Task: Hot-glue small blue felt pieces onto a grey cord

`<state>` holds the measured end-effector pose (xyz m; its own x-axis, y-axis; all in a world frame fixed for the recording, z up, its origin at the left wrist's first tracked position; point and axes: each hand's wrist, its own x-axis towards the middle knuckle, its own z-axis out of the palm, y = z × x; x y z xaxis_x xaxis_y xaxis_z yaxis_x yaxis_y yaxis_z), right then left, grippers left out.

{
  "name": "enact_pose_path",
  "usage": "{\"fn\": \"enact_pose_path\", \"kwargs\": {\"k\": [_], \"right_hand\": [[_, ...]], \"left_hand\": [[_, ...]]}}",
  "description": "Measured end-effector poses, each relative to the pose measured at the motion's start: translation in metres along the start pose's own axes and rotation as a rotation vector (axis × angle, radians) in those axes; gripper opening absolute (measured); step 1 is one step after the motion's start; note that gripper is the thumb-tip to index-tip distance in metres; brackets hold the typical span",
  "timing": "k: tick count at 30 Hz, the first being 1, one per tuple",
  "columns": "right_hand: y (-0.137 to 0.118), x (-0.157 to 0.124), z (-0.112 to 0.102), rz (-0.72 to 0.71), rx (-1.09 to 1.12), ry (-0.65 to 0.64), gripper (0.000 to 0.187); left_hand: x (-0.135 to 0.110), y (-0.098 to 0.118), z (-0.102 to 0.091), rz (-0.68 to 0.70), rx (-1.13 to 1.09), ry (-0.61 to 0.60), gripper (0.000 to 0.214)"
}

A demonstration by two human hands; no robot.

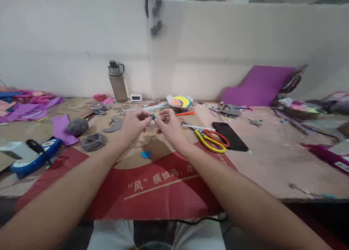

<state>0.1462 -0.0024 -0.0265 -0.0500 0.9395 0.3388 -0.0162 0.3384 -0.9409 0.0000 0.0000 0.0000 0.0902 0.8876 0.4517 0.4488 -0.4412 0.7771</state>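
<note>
My left hand [135, 124] is above the cardboard, its thumb and forefinger pinched on a small dark blue piece [153, 116]. The piece is too small and blurred to name. Close beside it, my right hand [169, 125] has its fingers drawn together near the same piece; what they hold is not clear. Below both hands lies a flat bright-blue scrap [146, 154] on the red and brown cardboard sheet [163, 202]. Scissors [211, 141] with yellow and red handles rest to the right of my right hand, partly over a black phone [230, 136].
Two grey yarn balls [94, 142], a grey felt piece [114, 124] and a blue-and-white device [38, 157] lie to the left. Behind my hands are a bottle [117, 83], a small white clock [135, 97] and a bowl [178, 106]. Purple sheets [261, 86] lean at the right.
</note>
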Motion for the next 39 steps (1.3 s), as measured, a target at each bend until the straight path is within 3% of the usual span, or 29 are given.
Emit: {"fn": "enact_pose_path", "kwargs": {"k": [2, 6, 13, 24, 39], "right_hand": [[0.002, 0.003, -0.003, -0.074, -0.064, 0.012, 0.011], [0.002, 0.006, -0.006, -0.157, -0.13, 0.045, 0.01], [-0.002, 0.005, -0.007, -0.138, -0.217, 0.075, 0.012], [-0.009, 0.0, -0.007, -0.123, -0.221, 0.089, 0.012], [-0.011, -0.001, -0.008, -0.114, -0.231, 0.106, 0.01]], "left_hand": [[-0.001, 0.001, 0.003, -0.055, -0.103, -0.018, 0.014], [-0.002, 0.002, 0.007, -0.142, -0.288, -0.021, 0.018], [-0.002, 0.001, 0.006, -0.152, -0.427, -0.039, 0.021], [-0.005, 0.007, 0.006, -0.062, -0.243, -0.048, 0.018], [-0.005, 0.003, 0.007, -0.032, -0.26, -0.049, 0.017]]}}
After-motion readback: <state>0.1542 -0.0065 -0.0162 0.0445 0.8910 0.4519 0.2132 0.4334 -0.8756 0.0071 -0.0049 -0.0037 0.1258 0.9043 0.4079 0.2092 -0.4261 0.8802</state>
